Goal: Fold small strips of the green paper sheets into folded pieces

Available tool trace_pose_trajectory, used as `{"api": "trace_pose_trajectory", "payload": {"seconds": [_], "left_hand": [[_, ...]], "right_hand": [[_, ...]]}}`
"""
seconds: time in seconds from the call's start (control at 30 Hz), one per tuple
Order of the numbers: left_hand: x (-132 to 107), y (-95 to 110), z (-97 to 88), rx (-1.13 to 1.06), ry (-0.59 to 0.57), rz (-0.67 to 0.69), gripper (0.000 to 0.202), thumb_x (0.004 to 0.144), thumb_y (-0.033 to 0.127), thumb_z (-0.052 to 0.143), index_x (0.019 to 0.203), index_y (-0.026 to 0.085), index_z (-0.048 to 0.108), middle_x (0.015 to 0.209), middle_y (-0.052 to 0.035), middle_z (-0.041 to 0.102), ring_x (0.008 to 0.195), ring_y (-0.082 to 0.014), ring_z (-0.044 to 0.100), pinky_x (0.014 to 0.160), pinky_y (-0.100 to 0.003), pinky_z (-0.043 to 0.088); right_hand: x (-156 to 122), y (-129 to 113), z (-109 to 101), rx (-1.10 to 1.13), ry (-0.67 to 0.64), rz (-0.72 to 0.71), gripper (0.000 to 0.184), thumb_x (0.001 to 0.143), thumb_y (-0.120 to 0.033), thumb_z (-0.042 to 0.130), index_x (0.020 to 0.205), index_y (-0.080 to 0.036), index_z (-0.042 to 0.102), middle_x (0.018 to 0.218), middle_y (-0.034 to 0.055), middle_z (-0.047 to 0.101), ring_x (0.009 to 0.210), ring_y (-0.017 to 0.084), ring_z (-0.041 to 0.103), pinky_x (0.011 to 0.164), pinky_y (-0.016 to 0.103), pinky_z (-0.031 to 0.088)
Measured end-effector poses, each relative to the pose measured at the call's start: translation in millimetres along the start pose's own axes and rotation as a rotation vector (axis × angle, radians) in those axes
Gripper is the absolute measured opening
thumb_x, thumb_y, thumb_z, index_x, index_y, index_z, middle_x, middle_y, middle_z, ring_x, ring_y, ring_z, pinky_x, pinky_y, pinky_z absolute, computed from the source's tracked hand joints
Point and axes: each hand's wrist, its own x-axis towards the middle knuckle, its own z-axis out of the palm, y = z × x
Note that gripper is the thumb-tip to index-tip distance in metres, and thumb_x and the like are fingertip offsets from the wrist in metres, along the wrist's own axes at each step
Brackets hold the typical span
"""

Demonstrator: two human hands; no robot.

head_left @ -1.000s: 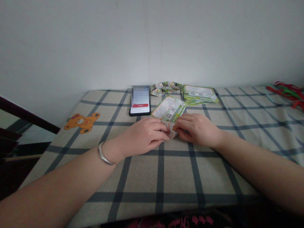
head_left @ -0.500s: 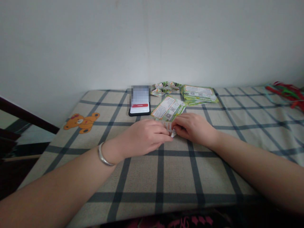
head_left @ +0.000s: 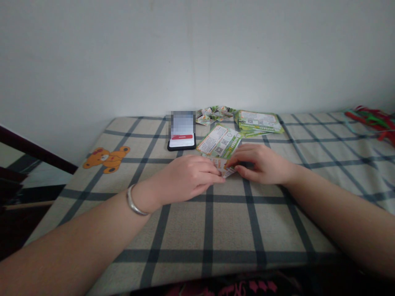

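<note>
A small folded piece of printed paper [head_left: 226, 169] lies on the checked cloth between my hands. My left hand [head_left: 194, 174], wearing a silver bangle, has its fingers closed together on the left part of this paper. Over its right edge, my right hand [head_left: 259, 164] touches the paper with its fingertips, the thumb apart from the fingers. Just beyond my hands a flat green and white leaflet [head_left: 220, 142] lies at an angle. My left hand's fingertips hide part of the folded paper.
A phone [head_left: 182, 142] with a lit screen lies beyond my left hand. Several folded paper shapes [head_left: 212, 114] sit by the wall, with a stack of leaflets [head_left: 259, 121] to their right. Red and green strands [head_left: 378, 123] lie far right. A bear picture [head_left: 106, 159] is at left.
My right hand has shifted slightly right and its thumb has parted from the fingers, showing more of the folded paper. My left hand has hardly moved.
</note>
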Motion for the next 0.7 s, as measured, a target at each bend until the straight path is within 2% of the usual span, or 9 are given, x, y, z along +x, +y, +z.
{"api": "trace_pose_trajectory", "payload": {"seconds": [0.07, 0.23, 0.4, 0.57, 0.7], "left_hand": [[0.5, 0.3, -0.6, -0.014, 0.005, -0.014, 0.03, 0.092, 0.012, 0.047, 0.111, 0.023, 0.069, 0.111, -0.003, 0.071, 0.106, -0.0193, 0.063, 0.093, -0.039, 0.052], [0.1, -0.8, -0.3, -0.014, 0.014, -0.005, 0.032, 0.091, 0.012, 0.047, 0.11, 0.024, 0.069, 0.111, -0.0021, 0.071, 0.103, -0.0186, 0.064, 0.091, -0.037, 0.052], [-1.3, -1.2, -0.8, 0.007, 0.009, 0.007, 0.031, 0.092, 0.014, 0.047, 0.109, 0.025, 0.07, 0.112, -0.0011, 0.071, 0.102, -0.0186, 0.065, 0.089, -0.036, 0.052], [-0.1, 1.3, -3.3, 0.044, -0.015, -0.017, 0.027, 0.091, 0.015, 0.051, 0.107, 0.025, 0.071, 0.102, -0.0021, 0.072, 0.092, -0.0176, 0.067, 0.083, -0.036, 0.052], [0.1, 1.5, -4.2, 0.027, -0.009, -0.029, 0.028, 0.09, 0.014, 0.052, 0.106, 0.026, 0.071, 0.099, -0.0019, 0.072, 0.093, -0.0167, 0.066, 0.085, -0.034, 0.052]], "right_hand": [[-0.2, -1.5, -0.3, -0.02, -0.033, -0.022, 0.016, 0.086, -0.021, 0.055, 0.095, -0.015, 0.067, 0.086, 0.0061, 0.066, 0.081, 0.016, 0.058, 0.074, 0.029, 0.042], [1.6, -2.5, 5.2, -0.089, -0.015, 0.041, 0.011, 0.085, -0.025, 0.06, 0.089, -0.017, 0.066, 0.083, 0.0044, 0.064, 0.079, 0.016, 0.057, 0.071, 0.028, 0.041], [3.5, -2.3, 4.5, -0.102, -0.014, 0.054, 0.014, 0.087, -0.028, 0.059, 0.082, -0.017, 0.065, 0.077, 0.003, 0.063, 0.074, 0.015, 0.055, 0.07, 0.029, 0.038], [3.9, -5.1, 4.8, -0.133, 0.005, 0.049, 0.012, 0.087, -0.026, 0.058, 0.083, -0.017, 0.065, 0.077, 0.0028, 0.063, 0.074, 0.016, 0.054, 0.07, 0.029, 0.036], [4.8, -5.5, 9.0, -0.142, 0.034, 0.067, 0.014, 0.088, -0.028, 0.057, 0.083, -0.017, 0.063, 0.076, 0.0032, 0.062, 0.074, 0.016, 0.053, 0.07, 0.029, 0.036]]}}
